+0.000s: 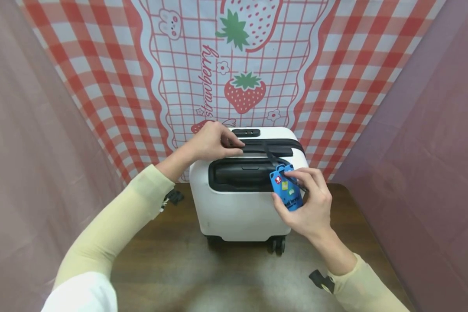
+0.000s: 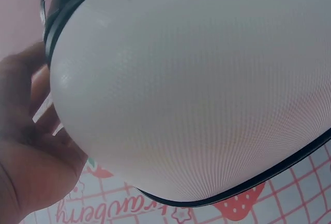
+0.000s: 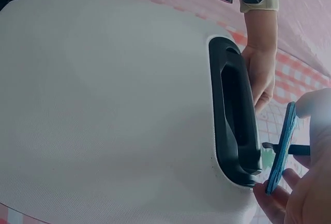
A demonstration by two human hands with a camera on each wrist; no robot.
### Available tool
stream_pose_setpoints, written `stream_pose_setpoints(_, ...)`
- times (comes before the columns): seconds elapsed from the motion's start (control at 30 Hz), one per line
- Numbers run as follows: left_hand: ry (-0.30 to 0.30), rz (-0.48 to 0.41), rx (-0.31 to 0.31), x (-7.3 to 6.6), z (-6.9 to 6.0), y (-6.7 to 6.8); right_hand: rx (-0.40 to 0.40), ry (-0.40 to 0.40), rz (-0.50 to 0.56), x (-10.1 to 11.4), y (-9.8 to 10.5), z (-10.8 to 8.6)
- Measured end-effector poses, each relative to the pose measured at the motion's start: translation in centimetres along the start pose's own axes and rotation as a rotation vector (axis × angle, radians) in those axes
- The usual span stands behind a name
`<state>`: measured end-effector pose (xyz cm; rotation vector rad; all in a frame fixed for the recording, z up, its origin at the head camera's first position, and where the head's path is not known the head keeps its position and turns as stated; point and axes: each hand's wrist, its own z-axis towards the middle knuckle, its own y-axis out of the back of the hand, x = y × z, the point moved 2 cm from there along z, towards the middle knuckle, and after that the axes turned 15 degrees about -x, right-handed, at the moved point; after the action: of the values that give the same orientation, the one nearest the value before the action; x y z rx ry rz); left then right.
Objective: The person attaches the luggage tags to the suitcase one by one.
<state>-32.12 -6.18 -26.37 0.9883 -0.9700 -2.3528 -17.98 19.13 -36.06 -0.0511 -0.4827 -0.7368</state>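
Just right of centre in the head view, the right hand (image 1: 315, 206) pinches a blue luggage tag (image 1: 290, 197) between thumb and fingers, in front of the right end of the black handle recess (image 1: 239, 177) of a white suitcase (image 1: 239, 214). A black strap (image 1: 271, 157) runs up from the tag onto the suitcase top. Left of it, the left hand (image 1: 214, 141) rests at the black carry handle (image 1: 263, 151), fingers bent; whether they grip it cannot be told. The suitcase stands upright at mid-frame on a brown wooden surface (image 1: 156, 255), before a strawberry-print cloth (image 1: 245, 60).
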Motion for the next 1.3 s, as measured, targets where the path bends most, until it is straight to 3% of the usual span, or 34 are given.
stream_pose_setpoints(0.13,-0.031,0.021,-0.006,-0.1,0.0,-0.1,0.047,-0.001,-0.04,0.1,0.2,-0.1)
stream_pose_setpoints(0.53,0.003,0.044,0.003,-0.2,-0.1,-0.3,0.159,-0.002,-0.147,1.4,0.3,0.6)
stream_pose_setpoints(0.8,-0.042,0.007,0.029,0.0,0.4,-0.2,0.189,0.011,-0.196,1.9,-0.1,2.0)
stream_pose_setpoints(1.3,-0.044,0.014,0.036,-0.2,0.4,-0.2,0.302,-0.007,-0.268,2.8,0.1,4.5)
